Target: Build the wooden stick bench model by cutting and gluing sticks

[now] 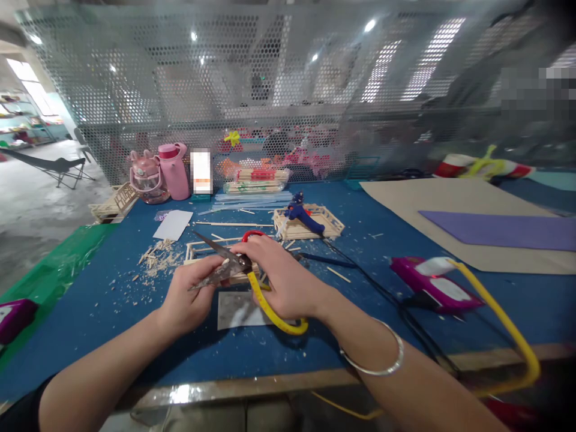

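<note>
My right hand [288,282] grips a pair of scissors [245,262] with one red and one yellow handle. The blades stand apart and point left, crossing over the fingers of my left hand [191,291]. That left hand is closed, thumb against fingers, beside the lower blade; what it pinches is hidden. Just behind both hands shows a small frame of thin wooden sticks [198,247], partly covered by them. A grey-white sheet [229,312] lies on the table under the hands.
A blue glue gun [306,217] rests on a wooden stick tray [330,225], its cable running right. Wood scraps [159,258] and white paper [173,225] lie left. Behind stand pink bottles [173,174] and stick packs [256,180]. A purple-and-white device [434,285] is at right.
</note>
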A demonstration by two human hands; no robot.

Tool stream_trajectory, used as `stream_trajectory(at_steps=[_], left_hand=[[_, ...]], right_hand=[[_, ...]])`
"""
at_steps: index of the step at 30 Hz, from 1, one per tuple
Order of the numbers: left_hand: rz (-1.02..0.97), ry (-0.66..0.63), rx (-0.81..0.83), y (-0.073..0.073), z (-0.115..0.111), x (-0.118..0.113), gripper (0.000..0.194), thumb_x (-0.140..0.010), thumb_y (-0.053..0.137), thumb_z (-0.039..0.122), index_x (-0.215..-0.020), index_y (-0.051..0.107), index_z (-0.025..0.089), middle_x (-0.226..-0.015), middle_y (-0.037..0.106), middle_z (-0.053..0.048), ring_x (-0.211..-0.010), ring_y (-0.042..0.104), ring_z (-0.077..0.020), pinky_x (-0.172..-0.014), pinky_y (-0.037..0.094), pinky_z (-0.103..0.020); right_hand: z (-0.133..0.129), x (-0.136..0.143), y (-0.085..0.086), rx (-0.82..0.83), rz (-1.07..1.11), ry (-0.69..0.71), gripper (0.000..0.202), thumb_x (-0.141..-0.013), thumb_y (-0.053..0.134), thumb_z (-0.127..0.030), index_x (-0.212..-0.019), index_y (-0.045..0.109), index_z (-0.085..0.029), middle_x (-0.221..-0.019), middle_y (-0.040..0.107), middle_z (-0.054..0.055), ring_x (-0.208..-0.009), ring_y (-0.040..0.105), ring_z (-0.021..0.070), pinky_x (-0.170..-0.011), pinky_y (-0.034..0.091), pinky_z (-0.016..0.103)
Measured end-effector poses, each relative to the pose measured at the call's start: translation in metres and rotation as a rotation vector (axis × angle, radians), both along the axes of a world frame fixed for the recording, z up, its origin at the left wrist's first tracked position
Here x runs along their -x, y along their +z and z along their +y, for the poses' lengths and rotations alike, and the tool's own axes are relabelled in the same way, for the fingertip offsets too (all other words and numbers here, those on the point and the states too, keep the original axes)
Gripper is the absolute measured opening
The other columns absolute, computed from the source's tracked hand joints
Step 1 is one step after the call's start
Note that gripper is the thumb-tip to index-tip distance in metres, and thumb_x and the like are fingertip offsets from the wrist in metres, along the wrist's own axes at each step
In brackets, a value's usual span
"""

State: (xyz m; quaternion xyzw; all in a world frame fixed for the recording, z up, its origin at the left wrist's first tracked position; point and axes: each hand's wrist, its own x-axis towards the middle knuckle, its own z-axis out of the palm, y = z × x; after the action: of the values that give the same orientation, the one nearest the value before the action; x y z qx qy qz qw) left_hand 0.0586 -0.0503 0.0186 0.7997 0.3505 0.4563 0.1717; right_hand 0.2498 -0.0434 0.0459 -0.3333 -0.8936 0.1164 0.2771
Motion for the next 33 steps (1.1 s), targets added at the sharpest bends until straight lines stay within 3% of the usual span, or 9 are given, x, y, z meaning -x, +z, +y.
stream_trajectory(at_steps=[10, 18, 26, 33], left_hand=[[-0.066, -0.039, -0.039, -0.0092, 0.0014, 0.0012, 0.022, -0.083, 0.042, 0.01, -0.091, 0.06, 0.019, -0.065, 0.063, 0.001, -0.059, 0.058, -0.0106, -0.059, 0.045, -0.021], [-0.056, -0.005, -0.037, -0.0033, -0.002, -0.0012, 0.02, -0.081, 0.043, 0.01, -0.073, 0.059, 0.018, -0.063, 0.063, 0.001, -0.056, 0.057, -0.0096, -0.055, 0.043, -0.019], [-0.039, -0.001, -0.05, -0.0071, -0.003, -0.0006, 0.022, -0.082, 0.043, 0.011, -0.092, 0.061, 0.018, -0.062, 0.061, 0.002, -0.056, 0.055, -0.0099, -0.055, 0.042, -0.019], [-0.021, 0.027, 0.013, -0.0014, -0.0076, -0.0035, 0.024, -0.085, 0.041, 0.015, -0.067, 0.056, 0.017, -0.058, 0.055, 0.001, -0.055, 0.05, -0.0091, -0.055, 0.039, -0.019]], right_hand=[[0.0016, -0.0013, -0.0087, 0.068, 0.067, 0.1, 0.062, -0.062, 0.05, -0.011, -0.122, 0.038, -0.022, -0.119, 0.047, 0.009, -0.11, 0.041, 0.0241, -0.097, 0.031, 0.043], [0.0016, 0.0012, -0.0078, 0.01, 0.069, 0.077, 0.053, -0.063, 0.049, -0.011, -0.115, 0.043, -0.017, -0.106, 0.05, 0.011, -0.097, 0.044, 0.0228, -0.09, 0.038, 0.042], [-0.0003, 0.0034, -0.0047, -0.016, 0.052, 0.04, 0.046, -0.064, 0.05, -0.013, -0.109, 0.047, -0.017, -0.099, 0.052, 0.01, -0.092, 0.046, 0.0228, -0.085, 0.04, 0.039], [0.0008, 0.0056, -0.0077, 0.028, 0.075, 0.059, 0.036, -0.065, 0.049, -0.013, -0.101, 0.05, -0.018, -0.093, 0.057, 0.008, -0.085, 0.051, 0.02, -0.077, 0.044, 0.034]])
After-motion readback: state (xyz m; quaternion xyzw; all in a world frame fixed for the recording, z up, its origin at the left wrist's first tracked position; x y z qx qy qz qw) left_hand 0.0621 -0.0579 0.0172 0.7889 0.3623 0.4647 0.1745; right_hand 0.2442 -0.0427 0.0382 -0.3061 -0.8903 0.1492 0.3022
